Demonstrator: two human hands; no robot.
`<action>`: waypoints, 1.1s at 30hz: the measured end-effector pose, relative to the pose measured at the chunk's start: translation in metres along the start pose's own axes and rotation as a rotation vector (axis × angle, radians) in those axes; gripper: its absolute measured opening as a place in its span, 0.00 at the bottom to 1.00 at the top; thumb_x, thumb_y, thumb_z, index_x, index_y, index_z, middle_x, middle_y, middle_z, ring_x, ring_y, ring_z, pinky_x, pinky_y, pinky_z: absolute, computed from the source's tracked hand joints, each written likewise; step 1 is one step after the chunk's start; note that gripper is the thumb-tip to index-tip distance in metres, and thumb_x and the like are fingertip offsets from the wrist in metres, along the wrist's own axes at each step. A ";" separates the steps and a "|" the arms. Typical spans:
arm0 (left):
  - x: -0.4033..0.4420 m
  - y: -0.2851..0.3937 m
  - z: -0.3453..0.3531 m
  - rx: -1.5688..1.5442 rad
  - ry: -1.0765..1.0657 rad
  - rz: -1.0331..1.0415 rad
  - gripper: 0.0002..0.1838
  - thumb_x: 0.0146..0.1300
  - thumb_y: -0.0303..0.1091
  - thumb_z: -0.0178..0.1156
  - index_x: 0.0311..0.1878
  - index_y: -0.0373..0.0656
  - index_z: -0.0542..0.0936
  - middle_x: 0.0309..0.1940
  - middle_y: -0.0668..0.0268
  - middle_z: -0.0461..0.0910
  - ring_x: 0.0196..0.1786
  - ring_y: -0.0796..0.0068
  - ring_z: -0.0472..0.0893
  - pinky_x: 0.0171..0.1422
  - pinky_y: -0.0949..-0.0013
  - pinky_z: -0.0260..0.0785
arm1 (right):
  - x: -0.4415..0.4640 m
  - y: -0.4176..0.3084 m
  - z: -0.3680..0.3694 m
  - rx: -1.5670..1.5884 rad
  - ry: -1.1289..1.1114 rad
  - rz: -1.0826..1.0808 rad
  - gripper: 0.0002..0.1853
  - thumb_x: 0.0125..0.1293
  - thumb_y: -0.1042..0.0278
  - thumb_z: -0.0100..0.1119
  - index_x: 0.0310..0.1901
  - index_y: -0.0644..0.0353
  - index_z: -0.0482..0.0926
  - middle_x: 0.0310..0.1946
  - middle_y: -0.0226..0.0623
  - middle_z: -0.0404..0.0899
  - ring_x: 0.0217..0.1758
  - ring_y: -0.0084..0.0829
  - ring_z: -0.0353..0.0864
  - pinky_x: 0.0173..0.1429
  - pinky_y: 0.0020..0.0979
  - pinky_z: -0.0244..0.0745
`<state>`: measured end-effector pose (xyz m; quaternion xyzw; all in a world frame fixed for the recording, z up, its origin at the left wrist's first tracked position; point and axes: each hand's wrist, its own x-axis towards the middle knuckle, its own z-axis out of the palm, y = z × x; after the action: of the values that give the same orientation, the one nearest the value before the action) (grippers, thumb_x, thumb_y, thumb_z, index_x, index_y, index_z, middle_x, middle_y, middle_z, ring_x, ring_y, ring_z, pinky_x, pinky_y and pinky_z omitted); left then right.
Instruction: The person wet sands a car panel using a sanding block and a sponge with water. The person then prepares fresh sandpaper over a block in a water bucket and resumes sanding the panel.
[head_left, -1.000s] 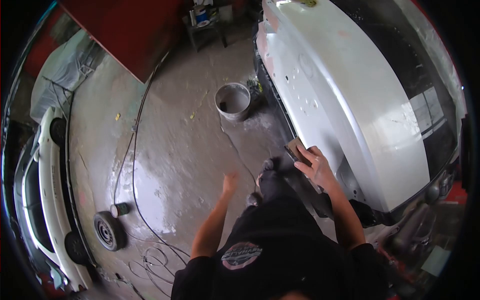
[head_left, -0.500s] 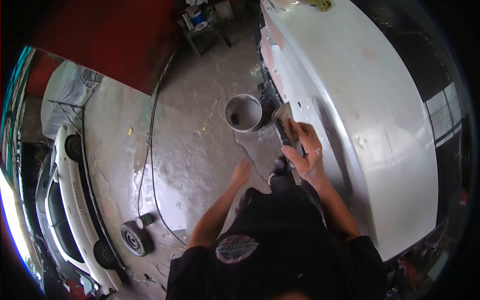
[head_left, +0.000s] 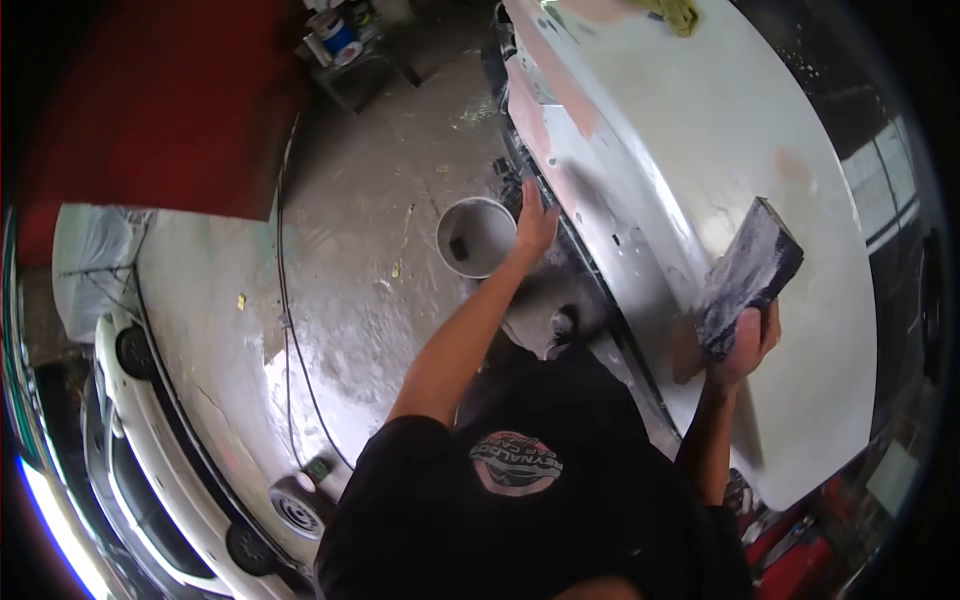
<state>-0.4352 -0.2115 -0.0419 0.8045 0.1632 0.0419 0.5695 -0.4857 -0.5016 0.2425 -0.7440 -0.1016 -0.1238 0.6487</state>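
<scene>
My right hand (head_left: 747,342) grips a flat block (head_left: 750,268) whose face is dark and smeared with whitish residue, held up above the pale car panel (head_left: 800,370). Stretched forward with its fingers apart, my left hand (head_left: 537,222) holds nothing and is just right of a bucket (head_left: 447,222). Inside the bucket are greyish liquid and a small dark piece (head_left: 459,248). Pinkish patches (head_left: 572,95) mark the panel's far edge.
A yellowish cloth (head_left: 680,14) lies on the far part of the panel. Black hoses (head_left: 284,290) cross the floor. At left stand a wheel (head_left: 298,508) and a white car (head_left: 165,430). A stool (head_left: 352,70) holding cans is at the back, near a red panel (head_left: 170,110).
My right hand has lifted the block rightward over the panel and turned it so its smeared face shows. My left hand has moved forward and right to beside the bucket. The view has shifted.
</scene>
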 end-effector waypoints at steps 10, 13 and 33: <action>0.190 -0.006 0.023 -0.342 0.095 0.201 0.57 0.62 0.31 0.58 0.84 0.24 0.32 0.87 0.34 0.33 0.90 0.37 0.34 0.93 0.51 0.27 | -0.039 0.034 -0.036 0.196 0.324 0.115 0.45 0.74 0.41 0.56 0.74 0.80 0.63 0.64 0.66 0.75 0.61 0.56 0.83 0.65 0.54 0.82; 0.142 0.009 0.033 -0.149 0.111 0.145 0.60 0.58 0.31 0.60 0.84 0.24 0.32 0.86 0.31 0.30 0.88 0.31 0.32 0.92 0.45 0.27 | -0.035 0.027 -0.039 0.150 0.297 0.230 0.56 0.69 0.29 0.53 0.80 0.76 0.56 0.69 0.66 0.72 0.64 0.54 0.81 0.68 0.48 0.79; 0.132 -0.008 0.032 -0.137 0.008 0.013 0.59 0.58 0.31 0.62 0.83 0.21 0.34 0.86 0.32 0.32 0.90 0.38 0.35 0.93 0.56 0.34 | -0.028 0.016 0.000 0.155 0.387 0.068 0.50 0.69 0.40 0.59 0.71 0.87 0.63 0.63 0.77 0.74 0.55 0.65 0.85 0.58 0.60 0.86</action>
<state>-0.3044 -0.1975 -0.0761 0.7646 0.1568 0.0599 0.6223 -0.5075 -0.5040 0.2181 -0.6571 0.0411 -0.2343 0.7153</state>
